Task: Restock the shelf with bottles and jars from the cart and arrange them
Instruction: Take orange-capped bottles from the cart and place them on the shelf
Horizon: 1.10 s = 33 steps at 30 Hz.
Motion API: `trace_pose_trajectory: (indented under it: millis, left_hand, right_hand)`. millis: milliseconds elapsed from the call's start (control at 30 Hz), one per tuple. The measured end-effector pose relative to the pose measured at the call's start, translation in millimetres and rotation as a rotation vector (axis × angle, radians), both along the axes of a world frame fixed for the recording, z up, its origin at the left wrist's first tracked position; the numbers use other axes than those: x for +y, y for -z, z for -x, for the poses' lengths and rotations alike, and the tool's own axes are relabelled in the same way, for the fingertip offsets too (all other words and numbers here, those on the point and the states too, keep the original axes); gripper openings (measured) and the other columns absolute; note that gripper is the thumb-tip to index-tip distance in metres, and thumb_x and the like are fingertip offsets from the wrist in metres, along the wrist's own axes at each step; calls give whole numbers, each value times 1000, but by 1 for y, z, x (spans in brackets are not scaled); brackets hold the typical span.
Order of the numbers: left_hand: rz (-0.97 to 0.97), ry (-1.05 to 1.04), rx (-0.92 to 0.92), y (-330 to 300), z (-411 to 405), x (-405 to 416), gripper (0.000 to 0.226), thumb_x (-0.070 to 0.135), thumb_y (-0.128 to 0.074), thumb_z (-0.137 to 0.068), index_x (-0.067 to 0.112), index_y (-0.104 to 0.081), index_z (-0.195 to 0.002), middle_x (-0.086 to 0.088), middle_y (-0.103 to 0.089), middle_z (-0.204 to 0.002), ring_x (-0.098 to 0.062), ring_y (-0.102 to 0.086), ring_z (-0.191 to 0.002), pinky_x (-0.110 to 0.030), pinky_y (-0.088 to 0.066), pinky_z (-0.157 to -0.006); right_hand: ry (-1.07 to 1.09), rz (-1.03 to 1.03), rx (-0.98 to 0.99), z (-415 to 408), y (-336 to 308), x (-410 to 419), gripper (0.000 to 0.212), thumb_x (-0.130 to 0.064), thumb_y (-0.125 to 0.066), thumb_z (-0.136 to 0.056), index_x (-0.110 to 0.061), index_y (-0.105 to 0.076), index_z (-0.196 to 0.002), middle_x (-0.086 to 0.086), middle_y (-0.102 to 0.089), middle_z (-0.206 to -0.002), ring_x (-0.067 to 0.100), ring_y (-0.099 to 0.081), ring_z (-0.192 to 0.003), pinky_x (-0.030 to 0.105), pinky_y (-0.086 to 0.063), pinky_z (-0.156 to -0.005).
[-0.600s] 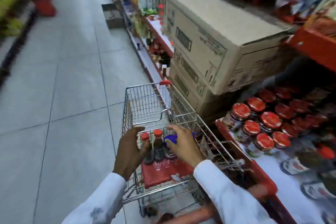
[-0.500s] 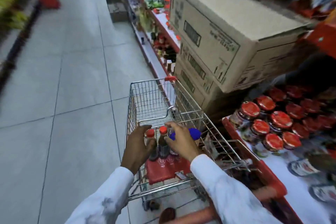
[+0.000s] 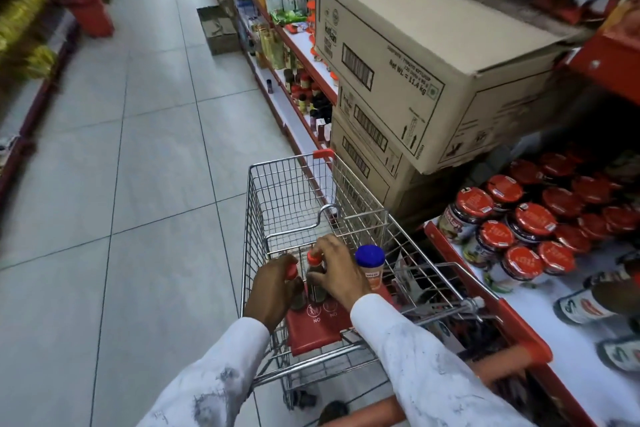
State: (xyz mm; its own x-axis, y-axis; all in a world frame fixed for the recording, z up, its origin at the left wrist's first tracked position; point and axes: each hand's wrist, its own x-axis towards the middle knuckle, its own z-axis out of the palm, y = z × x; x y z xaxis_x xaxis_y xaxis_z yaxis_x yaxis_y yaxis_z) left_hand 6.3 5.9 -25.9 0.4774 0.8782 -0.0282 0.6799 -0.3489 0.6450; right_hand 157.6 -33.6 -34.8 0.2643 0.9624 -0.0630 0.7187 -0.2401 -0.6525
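Note:
A wire cart (image 3: 294,191) stands in the aisle beside the shelf. On its red child seat (image 3: 317,326) stand two small dark bottles with red caps and a jar with a blue lid (image 3: 370,265). My left hand (image 3: 273,291) is wrapped around the left bottle (image 3: 292,272). My right hand (image 3: 337,272) closes on the second bottle (image 3: 314,276), fingers over its cap. The blue-lidded jar stands free just right of my right hand. Red-lidded jars (image 3: 516,232) fill the shelf (image 3: 568,340) at the right.
Stacked cardboard boxes (image 3: 415,55) sit on the shelf beyond the cart, close to its right side. Another box (image 3: 220,29) stands on the floor far up the aisle. The tiled floor (image 3: 138,184) stretches to the left. Labelled bottles (image 3: 585,305) lie on the shelf at the near right.
The view has drifted right and nearer. My right hand slid left off the blue-lidded jar, uncovering it, and now closes on the second bottle. My left hand stays on the left bottle.

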Motion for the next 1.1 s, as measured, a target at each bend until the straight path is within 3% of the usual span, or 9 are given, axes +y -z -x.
trace_pose_trajectory:
  millis: [100,300,433,533,633,733,900,1000,1100]
  left_hand:
    - [21,-39,-3,-8,2,-9,24,5,-68,-78,12,-66,-101,-7,-71,-86,-25,-63,-76,-31,-50,-69]
    - [-95,-92,-43,-60,2,-18,23,11,-74,-68,20,-69,-89,4,-71,-73,-14,-64,-65,-25,-49,-63]
    - [-168,-84,-99,-108,-10,-33,36,22,-83,-59,28,-71,-93,10,-71,-70,3,-63,-61,-10,-46,-62]
    - [-196,-28,-171,-146,-29,-48,38,21,-86,-54,30,-73,-89,13,-71,-66,7,-64,-62,0,-41,-56]
    - [-202,58,-282,-180,-59,-70,33,25,-85,-52,35,-71,-81,15,-69,-60,9,-64,-65,-1,-43,-60]
    - [-187,162,-364,-200,-102,-96,28,33,-75,-48,43,-65,-72,16,-67,-56,5,-64,-63,-7,-46,-58]
    - [-63,430,-485,-194,-181,-131,38,11,-86,-56,20,-75,-92,12,-72,-63,-2,-65,-55,-16,-54,-56]
    - [-27,557,-482,-182,-228,-147,37,26,-81,-50,33,-74,-85,10,-72,-64,-7,-64,-54,-23,-55,-57]
    - [0,631,-444,-163,-269,-161,37,23,-83,-53,33,-72,-88,11,-71,-65,-4,-65,-58,-26,-57,-63]
  right_hand:
    - [54,-32,50,1,-2,-3,31,-8,-79,-73,-20,-54,-86,-1,-58,-104,18,-59,-91,40,-56,-83]
    - [169,-127,185,-19,-36,-34,40,-18,-86,-70,-21,-66,-105,2,-61,-115,19,-59,-105,34,-53,-95]
    - [244,-308,223,-43,-96,-71,40,-16,-89,-62,-23,-74,-99,-3,-69,-103,14,-68,-90,34,-60,-83]
    - [295,-399,188,-62,-144,-108,39,-15,-87,-58,-24,-74,-94,-9,-71,-92,5,-68,-78,22,-57,-72]
    - [346,-456,142,-82,-181,-151,38,-14,-85,-60,-25,-73,-95,-10,-75,-82,0,-68,-70,11,-51,-64]
    - [467,-508,85,-102,-208,-198,38,-14,-85,-62,-26,-74,-96,-12,-77,-85,-4,-69,-75,7,-50,-68]
    - [704,-498,-11,-131,-222,-274,37,-14,-84,-63,-28,-75,-96,-14,-77,-87,-3,-70,-78,19,-58,-73]
    - [839,-444,-67,-146,-216,-308,36,-11,-84,-66,-27,-75,-97,-15,-76,-86,-7,-67,-73,4,-51,-67]
    - [948,-363,-106,-161,-204,-329,35,-10,-85,-68,-23,-76,-100,-11,-77,-88,-3,-66,-71,0,-45,-63]
